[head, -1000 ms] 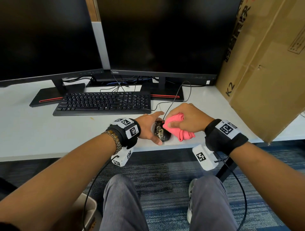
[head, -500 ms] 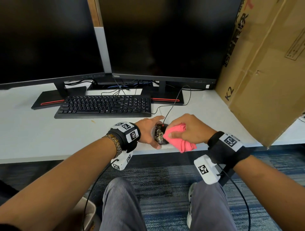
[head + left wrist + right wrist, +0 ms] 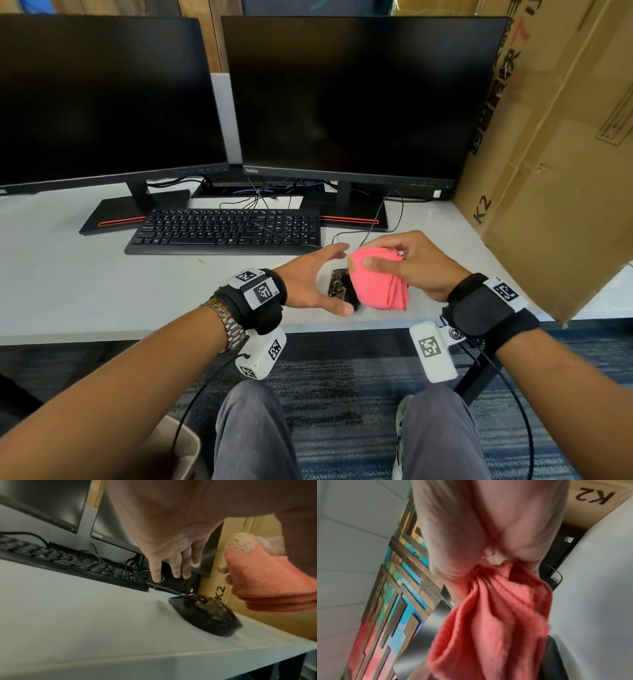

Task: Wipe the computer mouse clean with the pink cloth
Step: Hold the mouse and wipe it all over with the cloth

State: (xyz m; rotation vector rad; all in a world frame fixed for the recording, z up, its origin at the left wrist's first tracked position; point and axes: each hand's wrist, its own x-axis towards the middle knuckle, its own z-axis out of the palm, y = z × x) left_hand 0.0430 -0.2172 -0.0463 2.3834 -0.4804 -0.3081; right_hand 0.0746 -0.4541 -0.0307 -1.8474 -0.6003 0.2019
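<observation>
mouse [image 3: 340,291] on counter [image 3: 137,291] near its front edge, frame centre, grime on top | right hand [image 3: 416,267] grip pinched on pink cloth [image 3: 376,284], lifted off | left hand [image 3: 310,277] grip open, beside mouse, holding nothing | risk — soiled cloth tip re-smears; unheld mouse slides off the edge

The pink cloth [image 3: 378,287] looks nubbly and soft; the mouse [image 3: 205,616] is smeared black plastic; the bench [image 3: 102,291] is smooth, matt white.

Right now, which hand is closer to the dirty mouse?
Left. The left hand hovers open beside the mouse; the right hand holds the pink cloth lifted above it.
</observation>
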